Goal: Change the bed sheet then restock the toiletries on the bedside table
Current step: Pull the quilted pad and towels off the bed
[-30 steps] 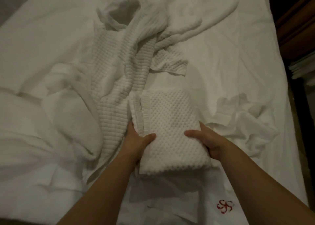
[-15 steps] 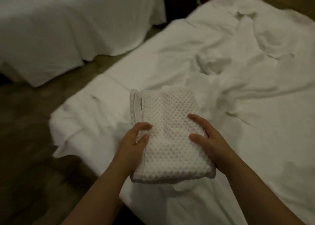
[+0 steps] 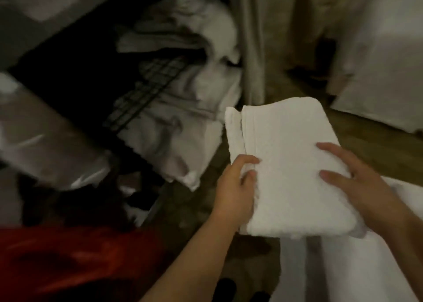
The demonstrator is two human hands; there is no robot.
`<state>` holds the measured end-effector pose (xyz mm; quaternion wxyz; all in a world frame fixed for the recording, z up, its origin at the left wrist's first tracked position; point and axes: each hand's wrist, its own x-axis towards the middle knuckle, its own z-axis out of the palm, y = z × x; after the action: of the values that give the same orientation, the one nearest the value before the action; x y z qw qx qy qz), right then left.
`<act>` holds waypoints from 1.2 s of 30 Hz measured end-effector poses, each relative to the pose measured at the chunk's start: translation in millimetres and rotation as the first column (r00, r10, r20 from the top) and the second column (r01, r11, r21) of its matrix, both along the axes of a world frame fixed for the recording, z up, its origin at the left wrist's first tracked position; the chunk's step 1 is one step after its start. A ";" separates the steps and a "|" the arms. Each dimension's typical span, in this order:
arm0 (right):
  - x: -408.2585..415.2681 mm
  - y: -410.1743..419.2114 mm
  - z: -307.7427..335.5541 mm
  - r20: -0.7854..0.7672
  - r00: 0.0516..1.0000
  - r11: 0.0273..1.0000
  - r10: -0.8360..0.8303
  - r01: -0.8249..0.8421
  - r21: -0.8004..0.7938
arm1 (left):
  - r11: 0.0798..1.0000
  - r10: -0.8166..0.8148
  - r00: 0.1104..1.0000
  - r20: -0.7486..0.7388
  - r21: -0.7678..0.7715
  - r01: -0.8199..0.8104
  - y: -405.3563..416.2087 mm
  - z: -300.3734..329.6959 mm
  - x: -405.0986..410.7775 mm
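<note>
1. At centre-right of the head view, a folded white towel (image 3: 288, 164) is held in the air above a brown floor (image 3: 375, 141), clear of the bed.
2. Left hand (image 3: 238, 187): grip closed on the towel's left edge, thumb on top, remaining fingers curled under the fold.
3. Right hand (image 3: 357, 180): thumb and at least 1 finger lie nearly straight on the towel's top face near its right edge. Whether the other fingers wrap underneath cannot be told; they are hidden.
4. Towel folded in several layers; stacked edges show along its upper left side. Surface texture smeared by motion blur.
5. White bed sheet (image 3: 343, 267) fills the lower right corner, under the right forearm and just below the towel's near end.
6. Left of the towel, a heap of rumpled white linen (image 3: 183, 118) lies partly over a dark wire rack (image 3: 146, 91). What the rack belongs to cannot be told.
7. Red fabric (image 3: 57, 256), blurred, fills the lower left corner.
8. A pale curtain (image 3: 249, 38) hangs top centre; more white cloth (image 3: 377, 61) sits at upper right.
9. Writing, labels, brands: none legible. Frame is dim and blurred throughout.
</note>
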<state>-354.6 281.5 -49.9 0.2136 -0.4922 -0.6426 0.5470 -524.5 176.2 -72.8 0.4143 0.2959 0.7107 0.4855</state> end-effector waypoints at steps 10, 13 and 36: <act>-207.4 11.0 24.4 -0.099 0.903 0.907 0.419 -0.421 0.001 | 0.883 0.469 0.865 -0.175 0.104 -0.458 -51.6 31.1 -145.1; -269.1 29.8 35.8 -0.117 0.882 0.889 0.456 -0.457 0.022 | 0.852 0.523 0.824 -0.218 0.120 -0.509 -39.8 50.9 -197.7; -564.9 89.5 -40.1 0.453 0.246 0.267 0.857 -0.963 0.018 | 0.702 0.155 0.569 -0.808 -0.315 -0.639 55.8 9.1 -367.3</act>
<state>-919.5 371.0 -90.0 -0.1982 -0.0715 -0.9066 0.3655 -891.7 232.0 -63.7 0.0354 0.1446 0.9743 0.1692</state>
